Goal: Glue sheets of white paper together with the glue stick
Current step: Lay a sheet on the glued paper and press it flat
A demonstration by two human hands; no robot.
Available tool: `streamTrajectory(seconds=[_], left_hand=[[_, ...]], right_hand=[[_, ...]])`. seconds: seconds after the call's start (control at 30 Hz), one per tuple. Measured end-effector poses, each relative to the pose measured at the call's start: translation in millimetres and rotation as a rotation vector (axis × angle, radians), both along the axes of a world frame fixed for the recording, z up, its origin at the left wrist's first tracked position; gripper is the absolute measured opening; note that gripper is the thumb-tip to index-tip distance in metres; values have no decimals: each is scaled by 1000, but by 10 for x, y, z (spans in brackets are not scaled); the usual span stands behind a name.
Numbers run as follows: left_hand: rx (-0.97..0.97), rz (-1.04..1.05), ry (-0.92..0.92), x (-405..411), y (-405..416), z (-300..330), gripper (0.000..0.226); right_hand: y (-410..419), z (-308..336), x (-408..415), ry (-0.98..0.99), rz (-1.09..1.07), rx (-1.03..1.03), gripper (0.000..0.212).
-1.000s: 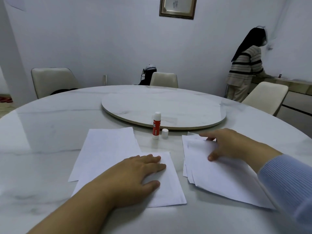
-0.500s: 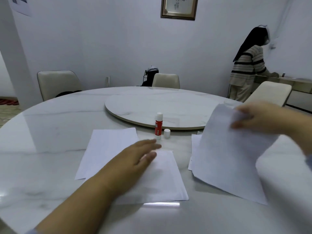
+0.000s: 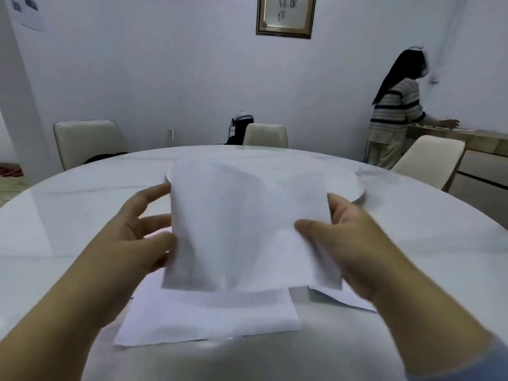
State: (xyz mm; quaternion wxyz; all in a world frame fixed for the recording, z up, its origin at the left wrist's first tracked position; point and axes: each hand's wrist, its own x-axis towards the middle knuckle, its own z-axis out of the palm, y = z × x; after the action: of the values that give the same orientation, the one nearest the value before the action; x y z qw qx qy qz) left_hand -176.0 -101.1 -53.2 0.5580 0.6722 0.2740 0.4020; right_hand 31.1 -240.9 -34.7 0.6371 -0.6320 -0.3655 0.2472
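White paper sheet (image 3: 247, 229) is held up above the tabletop (image 3: 68, 215), pinched by the left hand (image 3: 143, 243) and the right hand (image 3: 346, 243) at its sides. To do it well, lower it squarely onto the sheet below (image 3: 209, 317), edges matching. Glue stick is hidden.

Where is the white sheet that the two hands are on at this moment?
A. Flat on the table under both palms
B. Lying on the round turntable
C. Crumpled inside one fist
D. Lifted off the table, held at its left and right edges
D: the sheet hangs above the papers on the table, with the left hand at its left edge and the right hand pinching its right edge.
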Motion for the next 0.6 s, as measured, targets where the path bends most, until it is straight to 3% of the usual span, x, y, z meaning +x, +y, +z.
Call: streamTrajectory(seconds=[0.1,0.2,0.27,0.33,0.47,0.6], left_hand=[[13,93,182,-113,22,-81,70],[57,113,293,-193,54,-209,40],[60,147,312,-232,99,-294,24],[27,145,328,-261,121,-351,20],[38,176,392,-321,202,-412,19],[172,212,526,-364,300,-495,22]], right_hand=[[92,-246,-83,-26,-62,-94,41],[107,-362,-62,47,-1,-113,82],[48,-345,-44,192,147,-77,92],[5,-337,-41,190,237,-92,75],[55,-450,-31,-41,99,-289,23],[99,-497,-27,-167,40,-363,14]])
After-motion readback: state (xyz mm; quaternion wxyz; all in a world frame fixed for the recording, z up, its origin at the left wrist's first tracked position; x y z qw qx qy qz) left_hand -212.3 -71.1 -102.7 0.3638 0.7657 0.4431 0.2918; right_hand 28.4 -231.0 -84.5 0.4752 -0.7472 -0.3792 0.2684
